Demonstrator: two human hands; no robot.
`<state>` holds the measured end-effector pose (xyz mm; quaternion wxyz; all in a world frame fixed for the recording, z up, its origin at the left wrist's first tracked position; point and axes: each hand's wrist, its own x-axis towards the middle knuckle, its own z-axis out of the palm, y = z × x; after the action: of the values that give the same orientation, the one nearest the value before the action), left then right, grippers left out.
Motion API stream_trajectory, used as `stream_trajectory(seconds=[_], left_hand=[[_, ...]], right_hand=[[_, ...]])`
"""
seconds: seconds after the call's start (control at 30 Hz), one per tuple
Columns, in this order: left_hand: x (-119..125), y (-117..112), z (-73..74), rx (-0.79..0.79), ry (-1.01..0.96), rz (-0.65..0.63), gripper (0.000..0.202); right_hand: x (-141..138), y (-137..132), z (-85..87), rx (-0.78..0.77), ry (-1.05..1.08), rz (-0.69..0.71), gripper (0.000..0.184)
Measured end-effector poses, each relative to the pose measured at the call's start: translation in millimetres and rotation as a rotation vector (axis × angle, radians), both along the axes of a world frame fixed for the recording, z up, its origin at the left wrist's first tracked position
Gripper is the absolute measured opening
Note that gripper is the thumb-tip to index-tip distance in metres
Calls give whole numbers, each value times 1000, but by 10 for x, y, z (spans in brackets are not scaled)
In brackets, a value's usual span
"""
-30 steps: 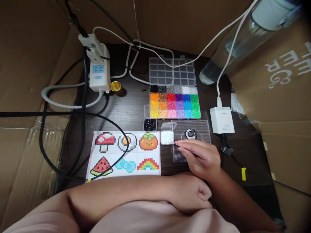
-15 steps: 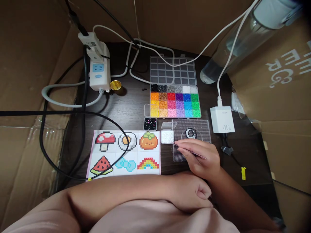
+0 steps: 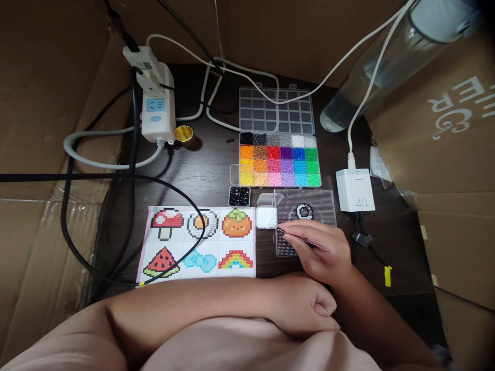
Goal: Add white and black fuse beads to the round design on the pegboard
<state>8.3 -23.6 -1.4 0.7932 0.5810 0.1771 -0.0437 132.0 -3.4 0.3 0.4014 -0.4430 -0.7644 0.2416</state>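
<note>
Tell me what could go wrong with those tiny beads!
The white bead box is open beside the thin tool in the right hand, so a nudge might spill it. That hand is also close to the black-and-white bead ring on the clear pegboard, so a slip could knock it apart.

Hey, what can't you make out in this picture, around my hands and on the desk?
All in the head view:
- Whether the slim tool in the right hand grips anything: its tip is too small.
- The pegboard's near right part: behind the right hand.
- The inside of the left hand: hidden by its curled fingers.
- The pattern sheet's near edge: partly behind the left forearm.
- The bottle's top: cut off by the upper edge.
</note>
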Motion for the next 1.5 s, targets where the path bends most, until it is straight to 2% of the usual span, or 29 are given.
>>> stream_trajectory(seconds=[0.33, 1.5], left_hand=[[9, -38, -36, -16, -30, 53, 45], [0, -32, -20, -20, -32, 56, 46]], right_hand=[[-11, 13, 5, 10, 2, -28, 15], [-44, 33, 4, -8, 8, 9, 17]])
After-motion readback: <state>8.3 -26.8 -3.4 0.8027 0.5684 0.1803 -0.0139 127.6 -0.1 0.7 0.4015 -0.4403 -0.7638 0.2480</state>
